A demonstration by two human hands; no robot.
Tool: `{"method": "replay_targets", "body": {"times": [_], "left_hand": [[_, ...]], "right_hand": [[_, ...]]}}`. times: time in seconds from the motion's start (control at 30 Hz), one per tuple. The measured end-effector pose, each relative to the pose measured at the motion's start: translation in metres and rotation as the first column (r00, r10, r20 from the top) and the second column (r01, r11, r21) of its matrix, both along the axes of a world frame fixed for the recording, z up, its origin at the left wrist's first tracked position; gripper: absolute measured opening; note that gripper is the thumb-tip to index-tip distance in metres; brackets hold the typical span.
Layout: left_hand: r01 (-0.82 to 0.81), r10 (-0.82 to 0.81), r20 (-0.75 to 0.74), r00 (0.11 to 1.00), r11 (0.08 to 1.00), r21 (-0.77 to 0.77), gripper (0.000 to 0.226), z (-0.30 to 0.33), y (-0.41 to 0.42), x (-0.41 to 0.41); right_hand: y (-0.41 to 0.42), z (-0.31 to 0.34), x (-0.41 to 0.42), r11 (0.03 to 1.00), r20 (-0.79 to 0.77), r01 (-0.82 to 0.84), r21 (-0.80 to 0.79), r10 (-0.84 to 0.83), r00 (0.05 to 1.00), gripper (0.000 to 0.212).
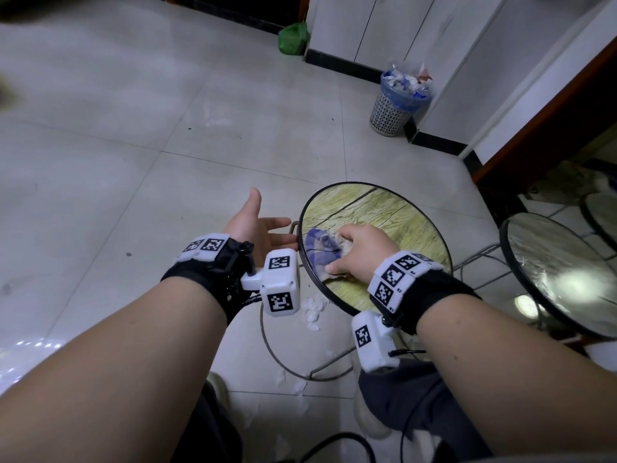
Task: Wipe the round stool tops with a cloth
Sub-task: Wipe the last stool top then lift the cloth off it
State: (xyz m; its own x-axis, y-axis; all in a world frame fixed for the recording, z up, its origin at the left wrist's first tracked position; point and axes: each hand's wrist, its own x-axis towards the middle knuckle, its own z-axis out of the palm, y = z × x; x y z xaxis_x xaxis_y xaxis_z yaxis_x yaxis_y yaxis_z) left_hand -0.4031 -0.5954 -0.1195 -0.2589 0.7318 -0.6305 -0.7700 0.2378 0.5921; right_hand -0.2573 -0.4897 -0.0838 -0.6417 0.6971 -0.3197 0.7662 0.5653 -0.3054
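A round stool top (397, 208) with a green wood-grain pattern and a black rim stands on a wire frame in front of me. My right hand (359, 253) grips a crumpled purple-and-white cloth (320, 250) and presses it onto the near left part of that top. My left hand (258, 228) is held palm up with straight fingers just left of the rim, fingertips close to the stool's edge. A second round stool top (561, 275), shiny and reflective, stands to the right. A third top (604, 215) peeks in at the far right edge.
White scraps (312, 310) lie on the tiled floor under the stool. A mesh waste bin (399, 101) full of rubbish stands against the far white cabinets, and a green bag (293, 38) sits near the back wall. A black cable (337, 444) runs by my feet.
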Motion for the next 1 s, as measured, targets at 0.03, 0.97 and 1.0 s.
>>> {"method": "replay_targets", "body": {"times": [0.03,0.97,1.0], "left_hand": [[-0.008,0.008,-0.001,1.000,1.000,-0.005,0.082,0.000,0.000,0.000],[-0.058,0.049,-0.119,0.992,0.996,-0.073,0.082,-0.006,0.010,-0.021],[-0.058,0.048,-0.122,0.991,0.995,-0.075,0.081,-0.005,0.011,-0.021]], "right_hand": [[0.000,-0.001,0.000,1.000,-0.002,0.003,0.001,-0.003,1.000,0.069],[0.051,0.003,-0.075,0.996,0.061,-0.045,0.075,0.040,0.997,0.055],[0.053,0.001,-0.075,0.997,0.059,-0.038,0.062,0.034,0.998,0.053]]}}
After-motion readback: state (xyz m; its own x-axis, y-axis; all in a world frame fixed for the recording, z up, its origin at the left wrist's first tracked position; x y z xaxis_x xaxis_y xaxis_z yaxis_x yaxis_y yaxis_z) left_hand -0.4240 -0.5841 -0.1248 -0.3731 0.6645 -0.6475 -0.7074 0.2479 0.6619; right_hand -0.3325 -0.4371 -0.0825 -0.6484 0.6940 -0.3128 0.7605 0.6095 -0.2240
